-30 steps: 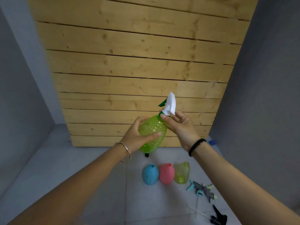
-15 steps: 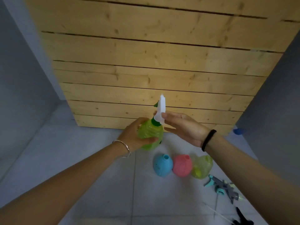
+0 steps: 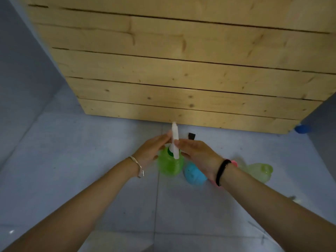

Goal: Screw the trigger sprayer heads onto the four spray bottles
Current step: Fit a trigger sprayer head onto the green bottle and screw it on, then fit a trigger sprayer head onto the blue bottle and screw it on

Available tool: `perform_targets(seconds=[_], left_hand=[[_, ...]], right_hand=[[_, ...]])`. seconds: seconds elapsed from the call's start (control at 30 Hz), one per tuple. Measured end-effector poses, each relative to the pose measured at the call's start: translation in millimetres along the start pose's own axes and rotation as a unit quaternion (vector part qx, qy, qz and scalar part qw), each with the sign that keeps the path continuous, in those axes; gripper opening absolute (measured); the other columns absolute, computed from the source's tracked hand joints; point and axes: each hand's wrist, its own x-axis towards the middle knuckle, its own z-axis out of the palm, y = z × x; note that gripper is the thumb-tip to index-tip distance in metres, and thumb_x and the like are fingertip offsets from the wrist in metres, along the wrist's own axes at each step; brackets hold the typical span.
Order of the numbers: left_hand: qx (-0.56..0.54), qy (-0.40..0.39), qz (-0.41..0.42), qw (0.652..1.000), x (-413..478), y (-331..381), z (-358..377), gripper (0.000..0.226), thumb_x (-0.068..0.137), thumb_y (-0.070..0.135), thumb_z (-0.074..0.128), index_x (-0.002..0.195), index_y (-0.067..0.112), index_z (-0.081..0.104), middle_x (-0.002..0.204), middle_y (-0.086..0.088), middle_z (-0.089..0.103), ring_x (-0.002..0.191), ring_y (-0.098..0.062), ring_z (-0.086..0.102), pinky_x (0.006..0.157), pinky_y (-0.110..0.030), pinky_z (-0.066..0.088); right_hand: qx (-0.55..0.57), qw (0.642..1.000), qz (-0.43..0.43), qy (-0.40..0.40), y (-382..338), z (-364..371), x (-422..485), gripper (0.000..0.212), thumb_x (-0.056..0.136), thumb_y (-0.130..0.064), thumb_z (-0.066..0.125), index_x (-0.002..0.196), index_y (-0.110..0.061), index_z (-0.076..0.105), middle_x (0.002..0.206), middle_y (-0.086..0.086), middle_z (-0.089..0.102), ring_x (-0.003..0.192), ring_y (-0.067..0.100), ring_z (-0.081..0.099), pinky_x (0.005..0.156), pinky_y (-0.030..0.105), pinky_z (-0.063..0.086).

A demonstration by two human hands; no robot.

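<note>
Grey floor (image 3: 72, 179), plank wall (image 3: 181, 70) behind: green bottle (image 3: 170, 165) upright, white sprayer head (image 3: 175, 140) on its neck, left hand (image 3: 152, 151) and right hand (image 3: 197, 153) flanking it, fingers nearly straight, gripping nothing. Judged 1 of 4 fitted; blue bottle (image 3: 193, 174) and 2 more beside it show no heads

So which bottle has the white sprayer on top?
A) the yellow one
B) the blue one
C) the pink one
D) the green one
D: the white sprayer stands up out of the top of the green bottle.
</note>
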Motion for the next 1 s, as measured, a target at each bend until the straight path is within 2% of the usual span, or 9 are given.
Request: perform_targets(seconds=[0.1, 0.23, 0.33, 0.43, 0.5, 0.6, 0.77, 0.9, 1.0], left_hand=[[0.019, 0.018, 0.008, 1.000, 8, -23, 8, 0.013, 0.090, 0.044, 0.049, 0.094, 0.039, 0.061, 0.101, 0.016, 0.064, 0.086, 0.013, 0.056, 0.068, -0.008, 0.042], [0.026, 0.030, 0.009, 0.999, 16, -45, 13, 0.022, 0.088, 0.043, 0.054, 0.106, 0.034, 0.064, 0.093, 0.022, 0.063, 0.077, 0.018, 0.056, 0.059, -0.003, 0.042], [0.024, 0.039, 0.014, 0.999, 21, -56, 16, 0.023, 0.086, 0.041, 0.059, 0.106, 0.032, 0.066, 0.097, 0.013, 0.068, 0.089, 0.004, 0.062, 0.073, -0.008, 0.045], [0.030, 0.044, 0.015, 0.998, 26, -63, 19, 0.015, 0.086, 0.040, 0.060, 0.098, 0.034, 0.065, 0.102, 0.006, 0.069, 0.102, -0.012, 0.063, 0.089, -0.023, 0.045], [0.033, 0.047, 0.016, 0.998, 27, -64, 20, 0.012, 0.086, 0.041, 0.059, 0.095, 0.037, 0.064, 0.097, 0.010, 0.069, 0.098, -0.009, 0.063, 0.082, -0.018, 0.045], [0.032, 0.040, 0.015, 0.999, 27, -62, 20, 0.010, 0.088, 0.042, 0.056, 0.094, 0.038, 0.063, 0.091, 0.017, 0.069, 0.089, 0.001, 0.063, 0.072, -0.009, 0.044], [0.026, 0.047, 0.030, 0.998, 27, -62, 23, 0.016, 0.090, 0.037, 0.055, 0.101, 0.029, 0.063, 0.090, 0.016, 0.068, 0.082, 0.007, 0.062, 0.067, -0.003, 0.045], [0.025, 0.063, 0.039, 0.997, 27, -64, 25, 0.022, 0.089, 0.037, 0.056, 0.106, 0.024, 0.063, 0.094, 0.011, 0.068, 0.085, 0.001, 0.063, 0.069, -0.005, 0.046], [0.026, 0.077, 0.047, 0.996, 27, -65, 27, 0.025, 0.089, 0.037, 0.056, 0.107, 0.021, 0.064, 0.097, 0.006, 0.068, 0.089, -0.005, 0.063, 0.074, -0.010, 0.045]], right_hand=[[-0.002, 1.000, 0.006, 0.009, 26, 3, 6, 0.032, 0.091, -0.030, 0.055, 0.116, -0.013, 0.066, 0.118, 0.004, 0.068, 0.113, 0.015, 0.061, 0.108, 0.036, 0.040], [0.002, 1.000, 0.020, 0.000, 47, 2, 9, 0.032, 0.092, -0.029, 0.054, 0.118, -0.015, 0.065, 0.120, 0.003, 0.067, 0.115, 0.015, 0.060, 0.110, 0.038, 0.038], [-0.001, 1.000, 0.021, -0.016, 53, 0, 9, 0.028, 0.094, -0.023, 0.051, 0.119, -0.017, 0.064, 0.122, 0.003, 0.066, 0.118, 0.014, 0.058, 0.110, 0.036, 0.037], [-0.013, 1.000, -0.010, 0.013, 52, -8, 9, 0.030, 0.094, -0.013, 0.051, 0.122, -0.012, 0.061, 0.123, 0.006, 0.064, 0.111, 0.011, 0.060, 0.098, 0.021, 0.045], [-0.045, 0.996, -0.053, 0.059, 48, -21, 5, 0.028, 0.092, -0.005, 0.052, 0.117, -0.013, 0.062, 0.118, 0.005, 0.065, 0.104, 0.010, 0.061, 0.092, 0.020, 0.048], [-0.135, 0.978, -0.134, 0.091, 48, -46, -1, 0.031, 0.089, -0.001, 0.056, 0.104, -0.027, 0.063, 0.109, -0.007, 0.066, 0.105, 0.009, 0.062, 0.094, 0.021, 0.048], [-0.307, 0.937, -0.125, 0.106, 72, -71, 1, 0.029, 0.081, -0.017, 0.070, 0.107, -0.028, 0.064, 0.107, -0.015, 0.060, 0.101, 0.005, 0.056, 0.087, 0.003, 0.040], [-0.322, 0.935, -0.116, 0.097, 87, -72, 5, 0.034, 0.076, -0.014, 0.074, 0.109, -0.018, 0.065, 0.107, -0.007, 0.062, 0.102, 0.014, 0.060, 0.096, 0.029, 0.048], [-0.331, 0.931, -0.120, 0.100, 89, -71, 7, 0.037, 0.075, -0.011, 0.076, 0.110, -0.015, 0.065, 0.107, -0.005, 0.063, 0.103, 0.016, 0.061, 0.096, 0.033, 0.049]])
